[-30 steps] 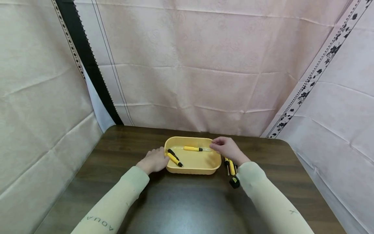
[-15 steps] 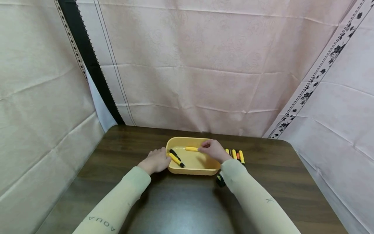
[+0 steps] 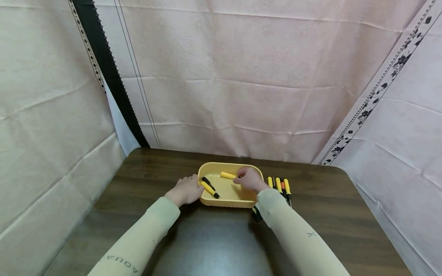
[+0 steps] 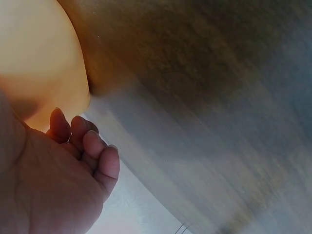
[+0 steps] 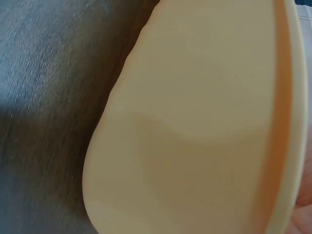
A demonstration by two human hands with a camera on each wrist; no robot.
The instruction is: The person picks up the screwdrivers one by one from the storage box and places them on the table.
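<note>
A shallow pale-yellow tray [image 3: 232, 191] rests on the table. My left hand [image 3: 186, 190] holds its left end, with curled fingers [image 4: 109, 165] by the outer wall in the left wrist view; the thumb is hidden there. Over the tray's right half, my right hand [image 3: 251, 179] pinches the dark front part of a yellow-handled screwdriver [image 3: 228, 175]; its tip is hidden by the fingers. Close to my left thumb, a second yellow tool with a black end [image 3: 209, 189] slants inside the tray. Beside it lies a slim black tool [image 3: 208, 183]. The right wrist view mostly shows the tray's wall [image 5: 195, 97].
Right of the tray, several yellow-handled screwdrivers [image 3: 278, 185] lie side by side, one with orange among them. A black tape measure [image 3: 256, 214] sits partly behind my right sleeve [image 3: 290, 220]. A pale cloth [image 3: 224, 76] hangs behind the wooden table [image 3: 165, 165].
My right hand has moved left from the tray's right rim to the screwdriver, which now sits at a slight tilt. My left hand stays at the tray's left end.
</note>
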